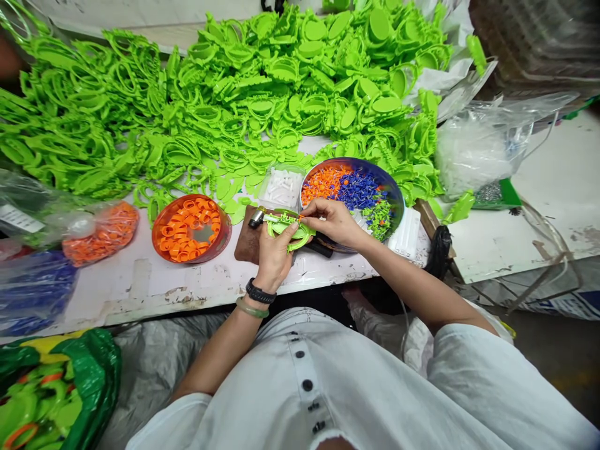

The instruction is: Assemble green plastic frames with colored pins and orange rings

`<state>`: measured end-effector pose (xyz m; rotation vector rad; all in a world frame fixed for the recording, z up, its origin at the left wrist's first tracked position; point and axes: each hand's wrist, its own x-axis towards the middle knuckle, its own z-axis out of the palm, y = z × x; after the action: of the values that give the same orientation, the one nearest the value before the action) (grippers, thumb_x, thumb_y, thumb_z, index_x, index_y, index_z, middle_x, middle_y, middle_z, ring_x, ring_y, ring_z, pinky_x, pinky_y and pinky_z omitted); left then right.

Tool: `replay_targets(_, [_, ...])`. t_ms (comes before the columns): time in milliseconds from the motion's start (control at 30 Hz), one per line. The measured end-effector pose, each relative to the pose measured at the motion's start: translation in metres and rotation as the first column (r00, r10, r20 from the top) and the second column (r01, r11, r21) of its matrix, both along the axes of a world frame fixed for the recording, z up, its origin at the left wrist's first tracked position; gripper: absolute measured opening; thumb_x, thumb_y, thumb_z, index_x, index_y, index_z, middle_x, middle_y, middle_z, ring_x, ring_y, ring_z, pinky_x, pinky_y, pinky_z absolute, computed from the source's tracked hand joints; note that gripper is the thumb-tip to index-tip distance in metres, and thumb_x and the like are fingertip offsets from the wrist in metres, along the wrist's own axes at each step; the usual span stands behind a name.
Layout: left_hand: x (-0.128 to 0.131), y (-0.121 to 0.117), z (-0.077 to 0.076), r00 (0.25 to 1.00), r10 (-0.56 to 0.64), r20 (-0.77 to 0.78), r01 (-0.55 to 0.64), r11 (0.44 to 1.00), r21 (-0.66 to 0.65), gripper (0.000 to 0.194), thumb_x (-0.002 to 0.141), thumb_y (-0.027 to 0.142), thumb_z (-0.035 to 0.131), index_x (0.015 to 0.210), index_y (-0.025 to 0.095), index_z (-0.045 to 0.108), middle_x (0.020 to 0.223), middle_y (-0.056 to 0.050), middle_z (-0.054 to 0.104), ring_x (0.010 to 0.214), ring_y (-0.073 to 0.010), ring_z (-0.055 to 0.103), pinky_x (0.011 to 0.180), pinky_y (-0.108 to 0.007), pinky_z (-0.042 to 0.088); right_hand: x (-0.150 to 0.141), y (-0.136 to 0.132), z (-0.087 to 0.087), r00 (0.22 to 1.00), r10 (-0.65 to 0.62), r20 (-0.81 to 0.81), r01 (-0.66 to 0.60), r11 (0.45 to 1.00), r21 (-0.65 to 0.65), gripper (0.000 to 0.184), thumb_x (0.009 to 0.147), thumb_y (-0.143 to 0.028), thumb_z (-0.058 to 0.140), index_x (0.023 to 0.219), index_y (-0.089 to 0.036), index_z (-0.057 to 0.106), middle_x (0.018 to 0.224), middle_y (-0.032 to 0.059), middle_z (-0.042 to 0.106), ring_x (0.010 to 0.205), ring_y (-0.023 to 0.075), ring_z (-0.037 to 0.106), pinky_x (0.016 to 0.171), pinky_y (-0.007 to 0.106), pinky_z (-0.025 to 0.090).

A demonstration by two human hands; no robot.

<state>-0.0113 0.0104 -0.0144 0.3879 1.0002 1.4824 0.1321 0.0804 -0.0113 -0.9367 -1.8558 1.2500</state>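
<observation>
While our left hand (275, 257) closes around a lime-green moulded plastic piece (287, 226), just above a brown pad (246, 245) near the front edge of the white workbench (140, 294), our right hand (332, 223) pinches a small orange part (300, 217) against it. We judge firm bracing from the left best for work this small. Also listed: a round dish of orange rings (227, 232) left of the pad, a round bowl of orange and blue pieces (399, 206) behind, and a heap of green mouldings (234, 94) along the back edge.

Green plastic heap (234, 106) blocking ahead
</observation>
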Motion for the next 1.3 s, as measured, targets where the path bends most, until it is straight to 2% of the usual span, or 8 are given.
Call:
replay_targets(433, [-0.001, -0.001, -0.004, 0.987, 0.143, -0.078, -0.147, 0.988, -0.047, 0.059, 0.051, 0.019, 0.09, 0.098, 0.021, 0.054, 0.083, 0.003, 0.069, 0.069, -0.0149, 0.068, 0.064, -0.031, 0.06, 0.027, 0.005, 0.009, 0.931, -0.088, 0.355, -0.013, 0.962, 0.274, 0.026, 0.093, -0.026, 0.053, 0.108, -0.019, 0.072, 0.11, 0.0088, 0.071, 0.097, 0.0199, 0.065, 0.084, 0.031, 0.047])
replay_targets(533, [-0.007, 0.005, -0.002, 0.991, 0.124, -0.055, -0.128, 0.988, -0.082, 0.057, 0.049, 0.02, 0.091, 0.095, 0.019, 0.057, 0.08, 0.003, 0.069, 0.068, -0.0149, 0.067, 0.062, -0.03, 0.06, 0.06, 0.029, -0.001, 0.71, -0.282, 0.645, 0.046, 0.933, 0.357, 0.025, 0.089, -0.018, 0.053, 0.101, -0.015, 0.074, 0.098, 0.012, 0.074, 0.091, 0.0231, 0.065, 0.08, 0.032, 0.045])
replay_targets(633, [-0.01, 0.009, 0.0, 0.994, 0.107, -0.016, -0.108, 0.99, -0.094, 0.056, 0.049, 0.019, 0.091, 0.095, 0.019, 0.059, 0.081, 0.002, 0.07, 0.071, -0.0164, 0.068, 0.061, -0.03, 0.06, 0.077, 0.043, -0.012, 0.46, -0.235, 0.856, -0.18, 0.919, 0.35, 0.018, 0.084, -0.012, 0.058, 0.09, -0.011, 0.074, 0.09, 0.0163, 0.074, 0.089, 0.0252, 0.064, 0.079, 0.033, 0.041])
replay_targets(700, [-0.01, 0.01, 0.001, 0.995, 0.096, 0.011, -0.094, 0.99, -0.105, 0.055, 0.048, 0.018, 0.091, 0.094, 0.018, 0.06, 0.082, 0.001, 0.07, 0.071, -0.0173, 0.068, 0.061, -0.031, 0.06, 0.078, 0.046, -0.018, 0.413, -0.213, 0.886, -0.243, 0.911, 0.332, 0.018, 0.083, -0.009, 0.056, 0.085, -0.009, 0.073, 0.086, 0.018, 0.073, 0.086, 0.0249, 0.064, 0.078, 0.034, 0.04])
replay_targets(833, [-0.01, 0.008, 0.001, 0.997, 0.068, 0.041, -0.063, 0.991, -0.12, 0.049, 0.055, 0.022, 0.087, 0.095, 0.019, 0.059, 0.084, 0.0, 0.07, 0.073, -0.0182, 0.068, 0.064, -0.036, 0.061, 0.066, 0.042, -0.017, 0.731, -0.229, 0.643, 0.046, 0.956, 0.288, 0.013, 0.083, -0.016, 0.059, 0.083, -0.013, 0.072, 0.084, 0.012, 0.074, 0.077, 0.0201, 0.063, 0.072, 0.032, 0.043])
replay_targets(933, [-0.009, 0.006, 0.0, 0.996, 0.064, 0.069, -0.054, 0.99, -0.134, 0.043, 0.064, 0.024, 0.08, 0.099, 0.021, 0.056, 0.088, 0.0, 0.069, 0.078, -0.0196, 0.069, 0.067, -0.04, 0.062, 0.042, 0.032, -0.008, 0.967, -0.202, 0.152, 0.207, 0.978, -0.013, 0.02, 0.081, -0.035, 0.068, 0.088, -0.017, 0.07, 0.084, 0.0055, 0.073, 0.073, 0.0155, 0.063, 0.069, 0.029, 0.047])
replay_targets(1033, [-0.008, 0.004, 0.002, 0.995, 0.047, 0.085, -0.035, 0.99, -0.139, 0.039, 0.066, 0.021, 0.073, 0.101, 0.022, 0.055, 0.091, 0.0, 0.069, 0.081, -0.0195, 0.069, 0.07, -0.039, 0.062, 0.01, 0.018, 0.004, 0.993, -0.076, -0.087, 0.062, 0.986, -0.152, 0.027, 0.076, -0.042, 0.074, 0.088, -0.018, 0.071, 0.084, 0.004, 0.072, 0.074, 0.0143, 0.063, 0.071, 0.029, 0.049])
replay_targets(1300, [-0.009, -0.002, 0.009, 0.996, 0.027, 0.087, -0.017, 0.993, -0.12, 0.037, 0.065, 0.016, 0.07, 0.099, 0.021, 0.056, 0.09, 0.002, 0.068, 0.082, -0.0173, 0.067, 0.075, -0.039, 0.061, -0.015, 0.01, 0.017, 0.994, 0.064, 0.089, -0.07, 0.995, 0.068, 0.017, 0.083, -0.032, 0.067, 0.086, -0.016, 0.073, 0.08, 0.0021, 0.07, 0.074, 0.0141, 0.061, 0.07, 0.026, 0.044])
